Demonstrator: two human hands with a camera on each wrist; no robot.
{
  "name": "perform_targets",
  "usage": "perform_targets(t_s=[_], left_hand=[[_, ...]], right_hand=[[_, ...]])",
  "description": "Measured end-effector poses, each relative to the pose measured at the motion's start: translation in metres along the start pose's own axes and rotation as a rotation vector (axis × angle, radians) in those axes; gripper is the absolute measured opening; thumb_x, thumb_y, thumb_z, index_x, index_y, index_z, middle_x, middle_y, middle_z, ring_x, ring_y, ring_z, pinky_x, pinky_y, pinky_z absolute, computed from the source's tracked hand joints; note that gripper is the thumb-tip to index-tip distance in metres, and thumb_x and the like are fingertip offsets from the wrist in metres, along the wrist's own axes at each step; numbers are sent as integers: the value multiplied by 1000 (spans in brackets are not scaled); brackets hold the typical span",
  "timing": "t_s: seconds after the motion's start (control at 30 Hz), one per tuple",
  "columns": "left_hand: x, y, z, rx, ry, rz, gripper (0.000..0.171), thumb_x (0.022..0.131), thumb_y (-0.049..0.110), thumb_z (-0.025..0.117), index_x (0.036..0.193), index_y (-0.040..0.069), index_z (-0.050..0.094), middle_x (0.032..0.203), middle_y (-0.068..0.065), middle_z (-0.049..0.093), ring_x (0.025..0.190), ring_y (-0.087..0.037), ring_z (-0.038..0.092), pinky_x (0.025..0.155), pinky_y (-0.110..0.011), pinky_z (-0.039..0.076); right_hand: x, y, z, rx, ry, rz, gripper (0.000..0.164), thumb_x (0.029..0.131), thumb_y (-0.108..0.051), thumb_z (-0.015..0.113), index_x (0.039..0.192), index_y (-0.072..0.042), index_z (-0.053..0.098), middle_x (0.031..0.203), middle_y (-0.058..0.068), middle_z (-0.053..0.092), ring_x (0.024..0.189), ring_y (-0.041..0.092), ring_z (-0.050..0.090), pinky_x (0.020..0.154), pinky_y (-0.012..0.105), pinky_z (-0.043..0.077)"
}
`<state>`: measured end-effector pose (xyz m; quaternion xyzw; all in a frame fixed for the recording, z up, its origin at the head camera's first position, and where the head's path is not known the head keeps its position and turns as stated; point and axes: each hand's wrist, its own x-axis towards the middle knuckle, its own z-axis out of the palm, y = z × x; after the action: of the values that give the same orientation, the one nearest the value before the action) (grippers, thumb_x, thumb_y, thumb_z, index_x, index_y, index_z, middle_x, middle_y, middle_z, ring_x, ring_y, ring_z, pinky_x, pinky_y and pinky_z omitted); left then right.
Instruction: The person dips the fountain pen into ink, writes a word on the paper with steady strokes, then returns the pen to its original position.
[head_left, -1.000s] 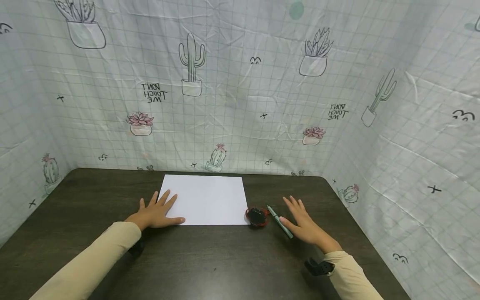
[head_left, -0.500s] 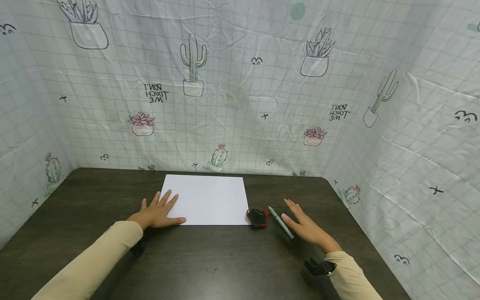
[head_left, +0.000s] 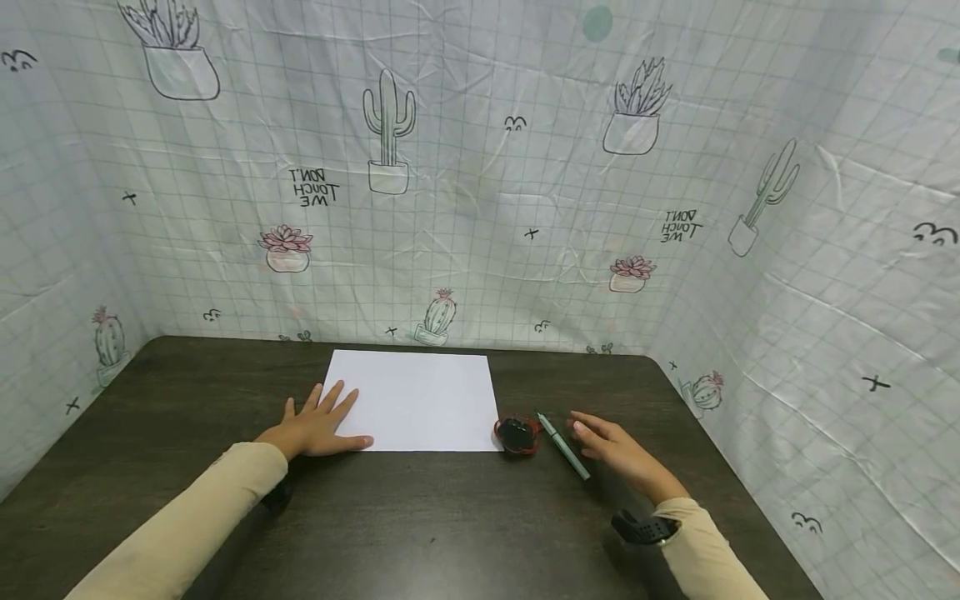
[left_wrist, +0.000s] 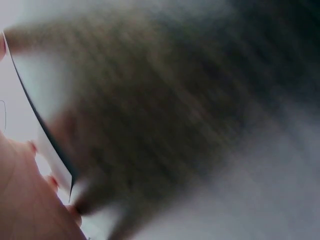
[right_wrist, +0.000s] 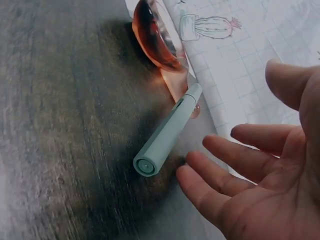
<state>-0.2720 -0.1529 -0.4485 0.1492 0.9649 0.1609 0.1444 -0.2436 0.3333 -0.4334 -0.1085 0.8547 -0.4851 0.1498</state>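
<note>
A white sheet of paper [head_left: 420, 400] lies flat on the dark table. My left hand [head_left: 311, 429] rests with spread fingers on its lower left corner; in the left wrist view part of that hand [left_wrist: 25, 195] shows at the paper's edge. Right of the paper lies a green pen [head_left: 564, 448], slanted, its tip pointing away from me. Just right of it is my right hand [head_left: 622, 457], fingers loosely bent, holding nothing. From the right wrist camera, a gap shows between the fingers and the pen [right_wrist: 167, 132].
At the paper's lower right corner sits a small round object [head_left: 516, 435], dark with a translucent red rim; its kind is unclear. A cloth [head_left: 465, 208] printed with cacti hangs behind and beside the table [head_left: 435, 517].
My right hand's fingers have gone from spread to bent together, and its fingertips have lowered beside the pen. The left hand, paper and pen stay in place.
</note>
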Motion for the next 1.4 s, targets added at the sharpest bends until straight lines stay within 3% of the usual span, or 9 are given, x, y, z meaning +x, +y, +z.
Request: perform_targets(t_s=[0.27,0.47,0.73,0.97,1.4], left_hand=[[2,-3,2,4,4,-4,99,83,74,49,155,14,15,160,-18,1,143,-49,-2,101,-76,-5],[4,-4,4,9,3,-4,100,83,75,48,155,15,14,160,-18,1,143,-48,-3,101,-76,-5],[5,-5,4,8,1,-2,100,83,75,47,156,15,13,160,-17,0,143,-48,-4,101,-76,-6],[7,-7,5,8,-8,-5,102,82,77,47,156,16,13,161,-16,-1,143,-47,-5,101,-76,-6],[8,-9,4,6,-16,-14,102,81,77,47,156,16,12,161,-16,-2,143,-47,-6,101,-76,-7]], right_hand=[[10,8,-3,189,1,76,67,101,-37,47,147,7,27,146,28,38,135,39,38,104,42,41],[15,12,-2,220,-18,63,62,100,-27,54,145,9,31,146,28,37,132,34,43,100,33,45],[22,10,7,141,74,91,52,95,-23,61,137,5,49,140,24,47,124,27,53,97,34,48],[25,7,12,70,118,83,47,95,-21,62,134,4,53,132,24,55,118,30,57,95,40,49],[29,0,21,-34,207,85,36,90,-14,67,121,5,63,112,19,67,99,26,64,82,39,53]])
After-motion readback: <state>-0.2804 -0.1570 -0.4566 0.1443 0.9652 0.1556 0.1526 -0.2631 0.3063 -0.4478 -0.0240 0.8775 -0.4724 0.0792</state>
